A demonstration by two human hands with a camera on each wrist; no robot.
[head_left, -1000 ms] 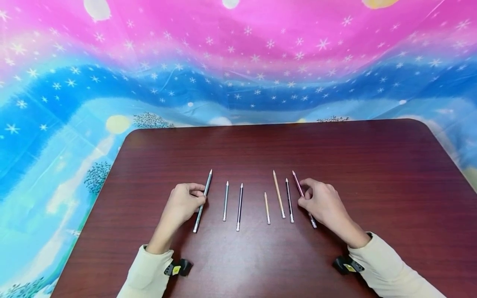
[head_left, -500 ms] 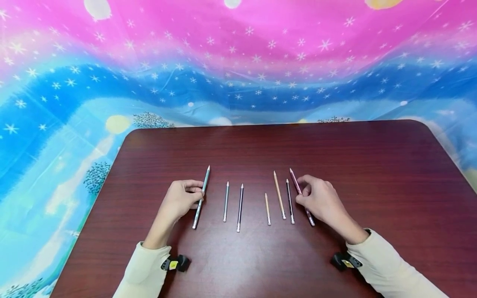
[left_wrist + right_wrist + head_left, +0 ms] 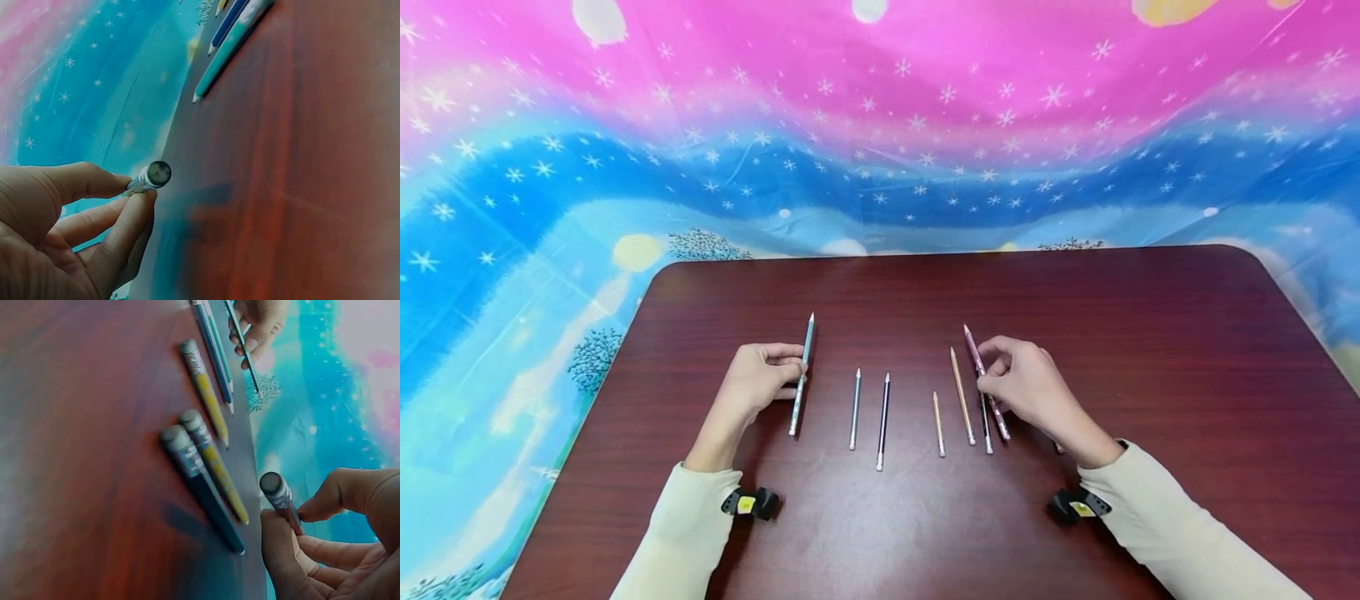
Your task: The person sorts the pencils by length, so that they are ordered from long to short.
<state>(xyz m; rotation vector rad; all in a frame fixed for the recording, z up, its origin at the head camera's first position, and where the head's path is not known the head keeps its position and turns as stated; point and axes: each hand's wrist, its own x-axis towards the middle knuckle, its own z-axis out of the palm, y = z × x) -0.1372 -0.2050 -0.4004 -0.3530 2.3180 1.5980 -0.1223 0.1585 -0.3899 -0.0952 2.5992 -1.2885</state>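
Note:
My left hand [image 3: 756, 379] pinches a light blue pencil [image 3: 809, 333] between thumb and fingers, tip pointing away from me. Its eraser end [image 3: 159, 174] faces the camera in the left wrist view, raised over the table. With thumb and fingertips my right hand [image 3: 1028, 373] holds a pink pencil [image 3: 972, 347], whose eraser end [image 3: 272, 483] shows in the right wrist view. In the head view the pink pencil crosses over a black pencil [image 3: 987, 432] lying on the table. Left of that lie a long yellow pencil [image 3: 962, 396] and a short yellow pencil [image 3: 937, 427].
Between the hands, a shorter teal pencil [image 3: 855, 408] and a dark blue pencil [image 3: 883, 421] lie side by side on the brown table [image 3: 880, 308]. A small object [image 3: 1059, 447] peeks out by the right wrist. A patterned cloth [image 3: 880, 125] hangs behind the table.
Both hands have moved up and away from me, lifting their pencils. The right hand has also shifted left with the pink pencil, toward the black one; the left hand has shifted slightly left.

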